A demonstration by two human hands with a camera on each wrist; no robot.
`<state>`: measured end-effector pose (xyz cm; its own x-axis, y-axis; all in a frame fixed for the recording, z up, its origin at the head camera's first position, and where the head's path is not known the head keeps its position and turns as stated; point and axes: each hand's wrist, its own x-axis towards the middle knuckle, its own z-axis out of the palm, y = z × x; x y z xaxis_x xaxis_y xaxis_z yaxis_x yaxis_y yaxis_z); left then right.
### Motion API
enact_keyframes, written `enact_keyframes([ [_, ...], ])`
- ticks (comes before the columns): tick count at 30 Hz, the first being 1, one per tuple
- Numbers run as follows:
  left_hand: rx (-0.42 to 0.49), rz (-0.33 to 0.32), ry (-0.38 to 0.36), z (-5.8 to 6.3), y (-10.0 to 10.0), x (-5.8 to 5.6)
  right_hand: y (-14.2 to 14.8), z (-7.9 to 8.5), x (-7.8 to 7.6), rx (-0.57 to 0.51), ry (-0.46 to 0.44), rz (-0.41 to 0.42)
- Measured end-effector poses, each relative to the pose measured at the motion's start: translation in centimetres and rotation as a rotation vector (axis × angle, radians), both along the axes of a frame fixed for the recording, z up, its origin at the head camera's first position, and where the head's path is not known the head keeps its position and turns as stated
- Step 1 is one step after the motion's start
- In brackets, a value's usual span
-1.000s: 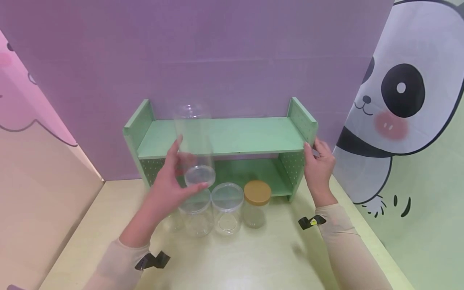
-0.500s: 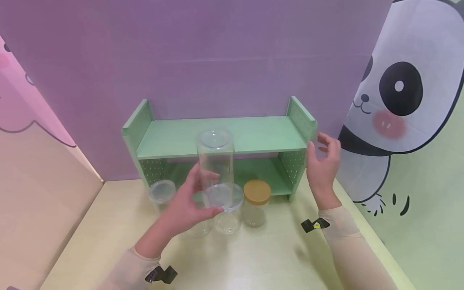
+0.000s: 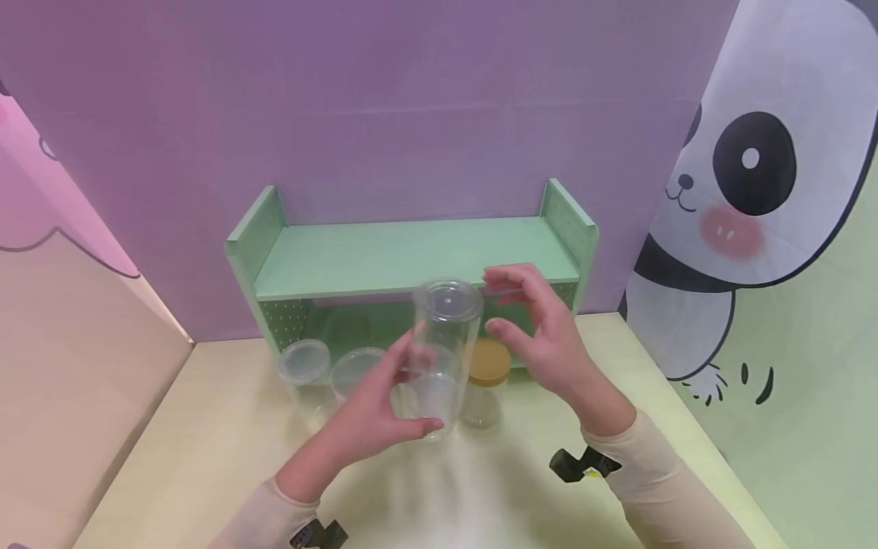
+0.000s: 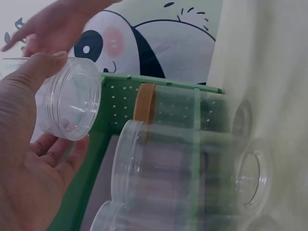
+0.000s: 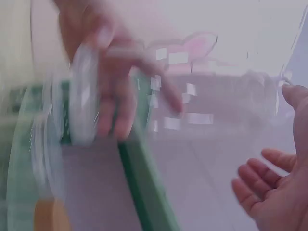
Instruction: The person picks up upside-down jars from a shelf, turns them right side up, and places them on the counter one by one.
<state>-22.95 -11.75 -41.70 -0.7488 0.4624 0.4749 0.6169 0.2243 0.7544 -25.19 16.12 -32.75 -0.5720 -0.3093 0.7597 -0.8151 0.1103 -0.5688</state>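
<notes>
My left hand [image 3: 373,419] grips a tall clear plastic jar [image 3: 449,328] in front of the shelf, fingers behind it and thumb in front. In the left wrist view the jar's ridged, ringed end [image 4: 77,98] points down. A small central mark shows on its top end in the head view. To the right, my right hand [image 3: 549,335] is raised with fingers spread, near the jar's upper end; a gap shows between them. Clear jars with clear lids [image 3: 304,362] and a jar with a tan lid [image 3: 490,362] stand below, one partly hidden behind the held jar.
A green two-tier shelf [image 3: 384,255] with raised side panels stands at the back of the pale tabletop [image 3: 199,457]. Purple sheeting [image 3: 439,114] rises behind it, and a panda-printed wall [image 3: 775,252] is on the right.
The jar in my left hand has moved right and down from before the upper shelf. My right hand has left the shelf's right side panel and come left toward the jar.
</notes>
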Motion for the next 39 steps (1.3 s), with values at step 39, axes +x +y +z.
enact_keyframes([
  [39,-0.114,0.081,0.014,0.6,-1.8,1.2,2.5,0.2,0.7,-0.018,-0.164,0.236],
])
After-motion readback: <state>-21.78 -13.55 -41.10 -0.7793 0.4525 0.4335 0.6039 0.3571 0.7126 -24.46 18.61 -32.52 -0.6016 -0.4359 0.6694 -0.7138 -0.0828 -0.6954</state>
